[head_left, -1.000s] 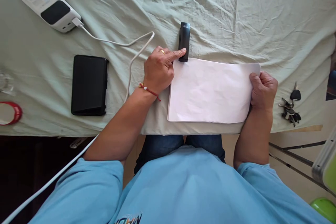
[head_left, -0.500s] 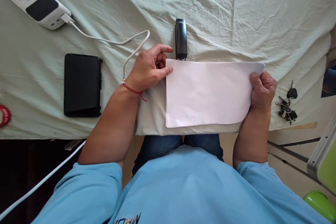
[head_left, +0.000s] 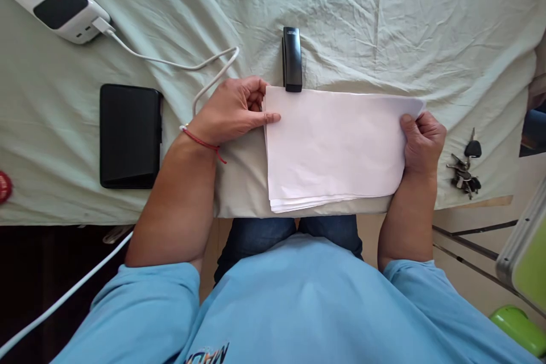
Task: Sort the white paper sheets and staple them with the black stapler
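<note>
A stack of white paper sheets [head_left: 336, 145] lies in front of me near the table's front edge, its lower left corners slightly fanned. My left hand [head_left: 239, 108] pinches the stack's upper left edge, thumb on top and the other fingers partly hidden beneath. At the far side, my right hand [head_left: 423, 139] grips the right edge, its thumb pressed on the top sheet. A black stapler [head_left: 292, 60] stands just beyond the stack, its front end over the paper's top edge near the left corner. Neither hand touches the stapler.
A black tablet-like case [head_left: 130, 136] lies left of my arm. Beyond it a white power bank [head_left: 68, 8] has a white cable [head_left: 170, 62] plugged in. A bunch of keys [head_left: 464, 170] rests to the right. The light green cloth [head_left: 341, 5] is wrinkled.
The paper's top edge has moved slightly away from me, now under the stapler's front end. My left fingers have closed on the paper's edge, and the sheets have fanned a little at the lower left.
</note>
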{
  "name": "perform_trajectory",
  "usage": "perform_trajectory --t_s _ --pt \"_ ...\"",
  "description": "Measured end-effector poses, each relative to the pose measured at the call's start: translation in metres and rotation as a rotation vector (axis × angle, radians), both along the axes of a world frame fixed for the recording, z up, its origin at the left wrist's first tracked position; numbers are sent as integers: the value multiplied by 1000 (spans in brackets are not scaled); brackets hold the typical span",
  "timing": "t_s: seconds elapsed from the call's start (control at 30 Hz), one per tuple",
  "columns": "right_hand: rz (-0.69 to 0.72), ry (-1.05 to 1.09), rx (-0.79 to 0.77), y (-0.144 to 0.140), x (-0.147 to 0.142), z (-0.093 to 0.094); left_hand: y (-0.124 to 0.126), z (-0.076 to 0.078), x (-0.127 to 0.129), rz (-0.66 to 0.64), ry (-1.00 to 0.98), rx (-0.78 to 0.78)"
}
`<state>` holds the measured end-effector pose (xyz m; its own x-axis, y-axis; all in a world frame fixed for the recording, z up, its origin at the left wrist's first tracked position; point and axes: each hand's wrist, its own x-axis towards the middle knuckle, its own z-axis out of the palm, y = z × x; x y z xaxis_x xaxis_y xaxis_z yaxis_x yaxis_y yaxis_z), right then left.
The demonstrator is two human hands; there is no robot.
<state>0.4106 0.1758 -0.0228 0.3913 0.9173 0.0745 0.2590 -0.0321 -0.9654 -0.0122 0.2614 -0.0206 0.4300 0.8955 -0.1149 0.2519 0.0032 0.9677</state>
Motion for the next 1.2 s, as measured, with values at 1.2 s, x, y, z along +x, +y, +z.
perform_trajectory --t_s 1.2 --pt "-21 -51 -15 2 2 -1 4 8 -14 -109 77 20"
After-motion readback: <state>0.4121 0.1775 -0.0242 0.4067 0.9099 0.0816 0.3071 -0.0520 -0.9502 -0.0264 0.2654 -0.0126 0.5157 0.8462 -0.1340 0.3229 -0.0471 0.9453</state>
